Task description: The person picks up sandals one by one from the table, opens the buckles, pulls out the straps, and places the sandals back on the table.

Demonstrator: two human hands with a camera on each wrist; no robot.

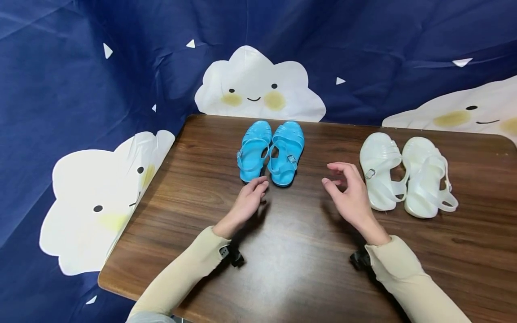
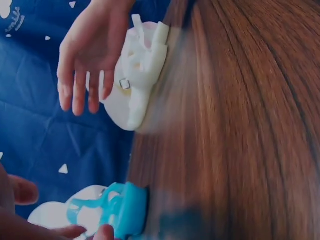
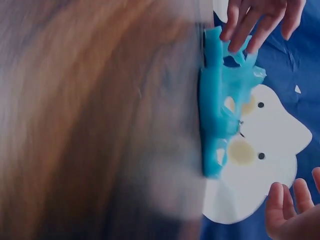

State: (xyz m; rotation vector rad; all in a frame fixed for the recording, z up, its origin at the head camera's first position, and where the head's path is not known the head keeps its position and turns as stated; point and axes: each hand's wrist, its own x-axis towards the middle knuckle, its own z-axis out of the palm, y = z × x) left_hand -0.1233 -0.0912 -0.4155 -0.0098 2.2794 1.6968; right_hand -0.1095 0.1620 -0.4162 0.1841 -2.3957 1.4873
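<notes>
Blue sandals (image 1: 252,157) and white sandals (image 1: 419,181) are paired, presumably for matching; nothing is held by the half-spread left hand (image 1: 248,199) or right hand (image 1: 352,194).

The left arm (image 1: 183,271) and the right arm (image 1: 414,280) both reach forward from the lower edge of the head view, with pale sleeves that end near the wrists. The left hand (image 1: 246,200) points forward and somewhat inward, its fingers relaxed and lightly bent. The right hand (image 1: 350,196) also turns inward; its thumb (image 1: 332,189) stands apart from the index finger (image 1: 342,166) (the left wrist view shows the palm (image 2: 97,45), with nearly straight, slightly separated fingers). The two hands are well apart.
</notes>
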